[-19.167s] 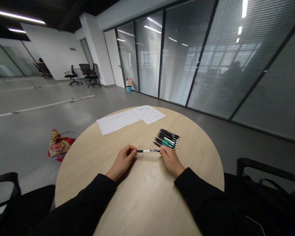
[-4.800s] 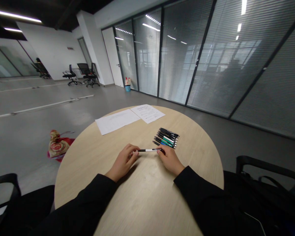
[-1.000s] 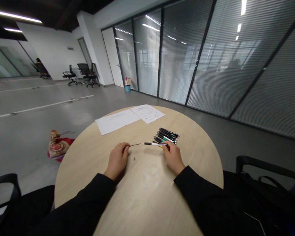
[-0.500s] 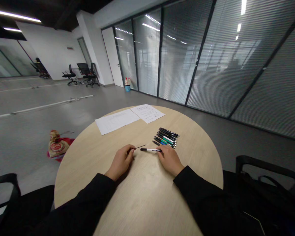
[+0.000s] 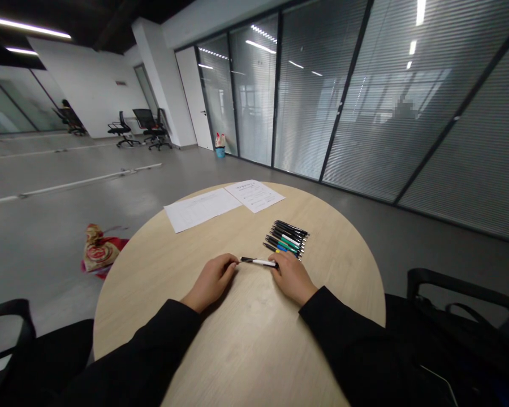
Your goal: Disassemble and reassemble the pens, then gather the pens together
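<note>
A black-and-white pen (image 5: pixel 258 262) lies level between both hands, just above the round wooden table (image 5: pixel 246 345). My right hand (image 5: pixel 292 276) grips its right end with closed fingers. My left hand (image 5: pixel 212 281) is pinched at the pen's left tip, where the thin refill meets the barrel; the refill itself is hidden. A row of several pens (image 5: pixel 287 239), black, green, white and blue, lies just beyond my right hand.
Two white paper sheets (image 5: pixel 220 203) lie at the table's far side. Black chairs stand at the lower left (image 5: pixel 8 333) and right (image 5: pixel 462 305). A red-and-tan bag (image 5: pixel 98 251) sits on the grey floor to the left. Glass walls with blinds run behind.
A second ago my left hand held the thin refill pulled out, apart from the barrel. The hands have come together and the refill is no longer visible outside the pen.
</note>
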Available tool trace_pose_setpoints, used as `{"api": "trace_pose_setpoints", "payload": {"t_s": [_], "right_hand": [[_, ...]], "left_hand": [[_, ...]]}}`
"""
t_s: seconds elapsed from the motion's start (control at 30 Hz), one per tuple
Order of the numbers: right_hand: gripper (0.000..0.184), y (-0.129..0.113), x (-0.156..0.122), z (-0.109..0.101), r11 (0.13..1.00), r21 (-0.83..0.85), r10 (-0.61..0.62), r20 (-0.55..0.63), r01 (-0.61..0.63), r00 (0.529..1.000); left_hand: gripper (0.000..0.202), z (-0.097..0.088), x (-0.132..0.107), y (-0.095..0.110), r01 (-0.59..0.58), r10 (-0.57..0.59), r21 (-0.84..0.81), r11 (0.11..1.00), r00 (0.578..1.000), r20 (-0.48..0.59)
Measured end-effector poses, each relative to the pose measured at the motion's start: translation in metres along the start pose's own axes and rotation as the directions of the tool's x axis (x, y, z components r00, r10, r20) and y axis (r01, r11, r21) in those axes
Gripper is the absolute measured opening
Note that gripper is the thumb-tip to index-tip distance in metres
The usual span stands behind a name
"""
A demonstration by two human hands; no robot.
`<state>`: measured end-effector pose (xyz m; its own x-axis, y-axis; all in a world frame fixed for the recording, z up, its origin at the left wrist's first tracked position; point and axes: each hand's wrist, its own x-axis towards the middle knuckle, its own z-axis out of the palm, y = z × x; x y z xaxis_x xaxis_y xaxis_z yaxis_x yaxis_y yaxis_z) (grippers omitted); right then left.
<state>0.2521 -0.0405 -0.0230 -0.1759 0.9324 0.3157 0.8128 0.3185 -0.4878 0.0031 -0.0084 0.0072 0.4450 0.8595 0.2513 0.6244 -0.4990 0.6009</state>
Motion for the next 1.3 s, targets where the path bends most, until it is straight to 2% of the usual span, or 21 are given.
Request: {"api": "trace_pose_setpoints", "payload": {"t_s": [0.47, 0.63, 0.77, 0.97, 1.3], "right_hand": [[0.013, 0.0, 0.001, 0.003, 1.0, 0.004, -0.017, -0.019, 0.017, 1.0], [0.019, -0.002, 0.002, 0.0, 0.997, 0.07, -0.028, -0.088, 0.035, 0.996], [0.017, -0.006, 0.003, -0.003, 0.984, 0.152, -0.077, -0.124, 0.096, 0.989], [0.006, -0.01, 0.002, -0.006, 0.962, 0.233, -0.125, -0.098, 0.145, 0.987], [0.007, -0.015, 0.001, -0.008, 0.964, 0.242, -0.099, -0.06, 0.111, 0.993]], "left_hand": [[0.024, 0.0, 0.0, 0.0, -0.008, 0.008, 0.026, 1.0, 1.0, -0.025], [0.023, 0.001, 0.0, -0.004, -0.031, 0.031, 0.028, 0.999, 0.999, -0.018], [0.022, 0.001, 0.0, -0.002, -0.064, 0.064, 0.024, 0.998, 0.998, -0.009], [0.021, -0.001, -0.001, 0.001, -0.09, 0.09, -0.009, 0.996, 0.996, 0.013], [0.022, -0.002, -0.002, 0.006, -0.093, 0.098, -0.075, 0.993, 0.994, 0.057]]}}
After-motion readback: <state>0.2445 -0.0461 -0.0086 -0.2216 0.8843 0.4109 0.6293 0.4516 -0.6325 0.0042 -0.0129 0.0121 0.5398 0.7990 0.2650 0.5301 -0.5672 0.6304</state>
